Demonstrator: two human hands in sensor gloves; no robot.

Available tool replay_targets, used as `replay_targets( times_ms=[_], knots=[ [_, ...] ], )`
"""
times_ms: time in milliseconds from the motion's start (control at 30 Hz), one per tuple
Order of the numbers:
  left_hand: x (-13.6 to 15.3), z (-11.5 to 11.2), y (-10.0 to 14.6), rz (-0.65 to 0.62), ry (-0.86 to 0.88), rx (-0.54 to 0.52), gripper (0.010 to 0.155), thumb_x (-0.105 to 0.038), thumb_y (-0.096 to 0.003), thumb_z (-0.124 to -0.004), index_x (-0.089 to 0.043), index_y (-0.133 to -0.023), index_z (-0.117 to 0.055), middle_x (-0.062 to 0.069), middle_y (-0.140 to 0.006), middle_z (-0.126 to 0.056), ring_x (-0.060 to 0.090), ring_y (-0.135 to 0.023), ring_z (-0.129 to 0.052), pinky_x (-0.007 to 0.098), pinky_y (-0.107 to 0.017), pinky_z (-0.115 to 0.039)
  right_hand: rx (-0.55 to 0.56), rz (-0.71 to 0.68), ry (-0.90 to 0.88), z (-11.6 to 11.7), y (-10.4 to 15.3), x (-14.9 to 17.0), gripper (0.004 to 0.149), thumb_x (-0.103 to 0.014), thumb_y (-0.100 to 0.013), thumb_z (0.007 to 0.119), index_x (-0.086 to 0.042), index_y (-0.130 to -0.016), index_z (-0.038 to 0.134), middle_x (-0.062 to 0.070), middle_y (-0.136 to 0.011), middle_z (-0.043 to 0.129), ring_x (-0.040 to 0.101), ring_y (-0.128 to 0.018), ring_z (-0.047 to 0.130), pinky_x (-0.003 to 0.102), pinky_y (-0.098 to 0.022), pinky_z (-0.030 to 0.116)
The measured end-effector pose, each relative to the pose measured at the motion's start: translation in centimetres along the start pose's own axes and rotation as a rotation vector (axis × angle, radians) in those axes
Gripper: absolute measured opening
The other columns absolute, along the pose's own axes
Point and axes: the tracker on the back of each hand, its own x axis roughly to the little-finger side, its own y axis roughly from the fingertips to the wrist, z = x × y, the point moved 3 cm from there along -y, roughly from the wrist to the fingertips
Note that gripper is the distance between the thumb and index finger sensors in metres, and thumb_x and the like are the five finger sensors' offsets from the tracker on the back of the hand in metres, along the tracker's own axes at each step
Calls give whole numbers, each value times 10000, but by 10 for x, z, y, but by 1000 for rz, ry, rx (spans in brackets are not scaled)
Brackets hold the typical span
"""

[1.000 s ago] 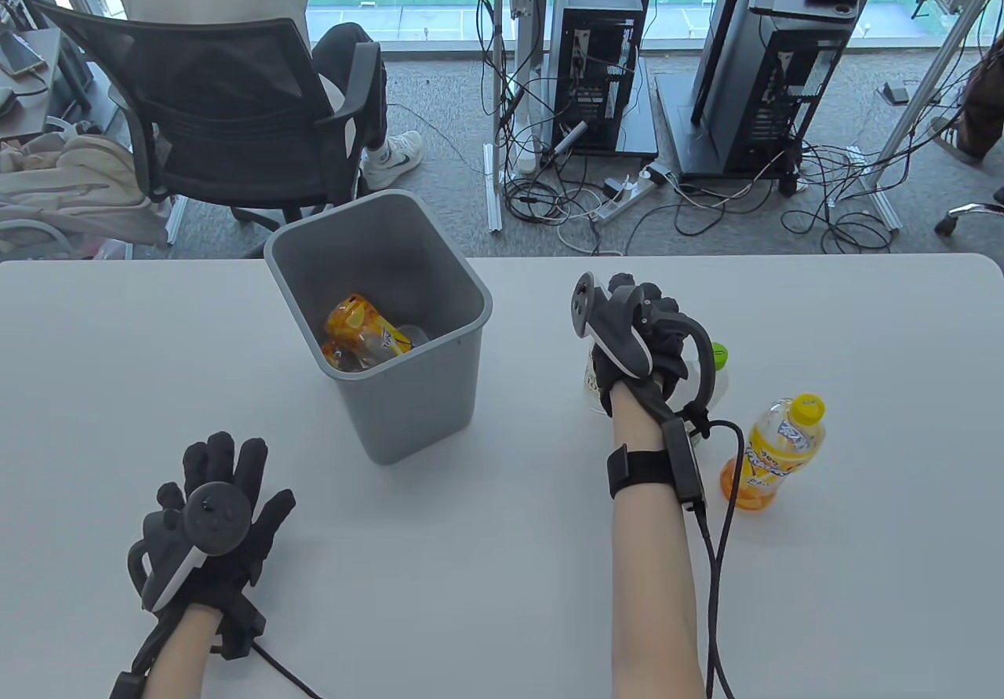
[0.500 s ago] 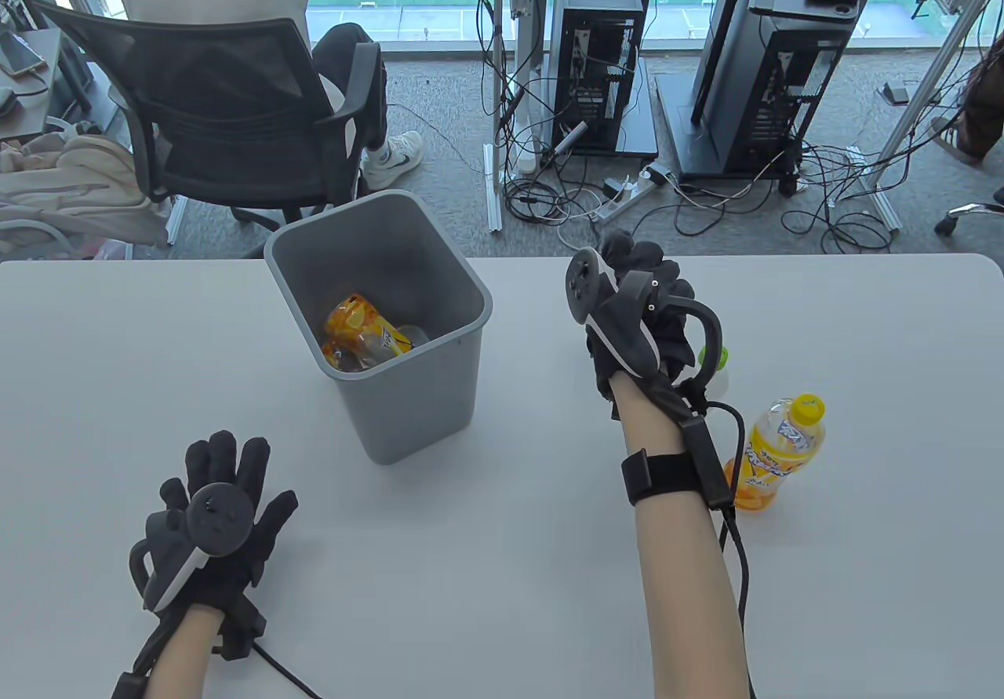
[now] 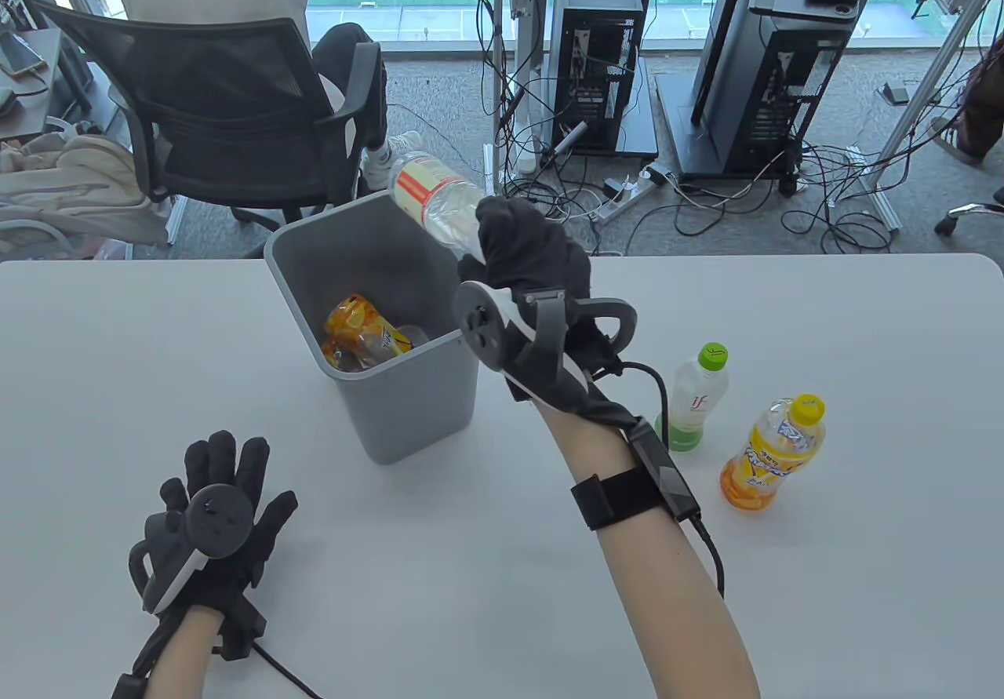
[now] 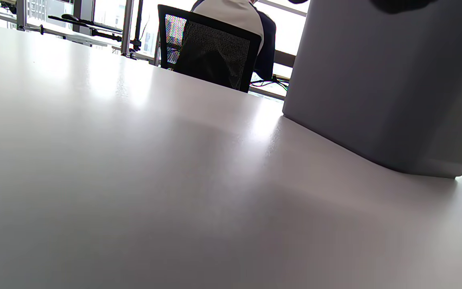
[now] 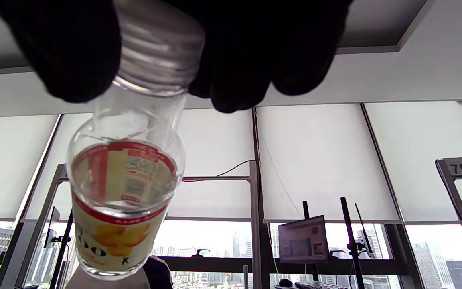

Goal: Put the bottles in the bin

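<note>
Above the bin's [image 3: 376,385] one o'clock corner, our right hand [image 3: 533,260] grips a clear bottle [image 3: 435,197], glove hiding its cap; our left hand [image 3: 216,518] rests spread flat.

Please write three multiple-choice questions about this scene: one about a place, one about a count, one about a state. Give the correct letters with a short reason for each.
1. Where is the clear bottle?
A. Lying on the table
B. In the air by the bin's far rim
C. Inside the bin

2. How many bottles stand upright on the table?
A. One
B. Two
C. Four

3. What is the left hand doing?
A. Resting on the table with fingers spread
B. Gripping the bin
C. Holding a bottle

Answers:
1 B, the right hand grips it near its cap end, tilted.
2 B, the green-capped bottle and the yellow-capped bottle.
3 A, it holds nothing.
</note>
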Motion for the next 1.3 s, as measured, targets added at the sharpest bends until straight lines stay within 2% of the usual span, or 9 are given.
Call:
replay_targets(
  times_ms=[133,333,533,600,700,800,967,1167,1300],
  knots=[
    [1,0,0,1,6,-2,790,-706,-497,-551,-396,-1165,-264,-22,-1282,-109,297,-1215,-85,626,-849,-171,-35,-91,-53,5,13,-37,704,-521,-391,838,-301,-957,483,-7,-957,748,243,-725,881,403,-601,775],
    [1,0,1,-2,7,-6,788,-705,-497,-551,-396,-1165,-270,-21,-1282,-113,299,-1215,-90,625,-849,-177,-79,-214,24,31,32,-79,696,-521,-390,838,-295,-953,499,-14,-953,754,252,-729,877,408,-606,769],
    [2,0,0,0,15,-4,788,-704,-497,-552,-395,-1166,-272,-19,-1282,-111,303,-1213,-87,625,-848,-175,-142,-220,74,60,41,-87,691,-541,-398,810,-293,-966,504,-20,-967,749,253,-757,867,415,-623,761],
    [3,0,1,0,16,-4,789,-705,-497,-553,-394,-1166,-272,-19,-1282,-112,301,-1214,-85,626,-848,-174,-230,-192,100,71,41,-84,689,-593,-404,758,-307,-995,549,-7,-1035,714,271,-832,832,441,-666,730],
    [3,1,1,-1,16,-6,789,-705,-497,-552,-394,-1166,-272,-20,-1282,-113,301,-1214,-87,626,-849,-175,-317,-124,16,77,38,-69,689,-634,-429,671,-325,-1038,584,18,-1095,668,306,-899,777,473,-698,690],
    [3,0,0,0,17,-5,788,-704,-497,-553,-395,-1166,-273,-18,-1282,-112,300,-1214,-87,626,-849,-175,-298,-70,-17,70,30,-51,667,-613,-439,678,-316,-1031,604,21,-1087,680,314,-894,778,479,-696,687],
    [3,1,1,-1,12,-6,789,-704,-497,-553,-393,-1166,-274,-16,-1282,-113,302,-1214,-89,628,-848,-178,-291,21,72,61,15,-7,653,-593,-446,701,-328,-1033,595,13,-1092,675,307,-901,773,474,-698,688],
    [3,0,0,-2,6,-4,788,-705,-497,-553,-395,-1165,-274,-18,-1282,-115,303,-1214,-90,628,-848,-180,-404,197,181,63,4,75,665,-576,-459,712,-338,-1060,556,27,-1124,627,320,-939,733,483,-708,674],
    [2,-1,0,3,2,4,789,-704,-498,-552,-394,-1166,-270,-17,-1282,-108,305,-1213,-86,629,-848,-177,-406,309,310,68,5,131,662,-555,-458,729,-341,-1061,559,35,-1136,607,342,-981,672,506,-731,632]
  ],
)
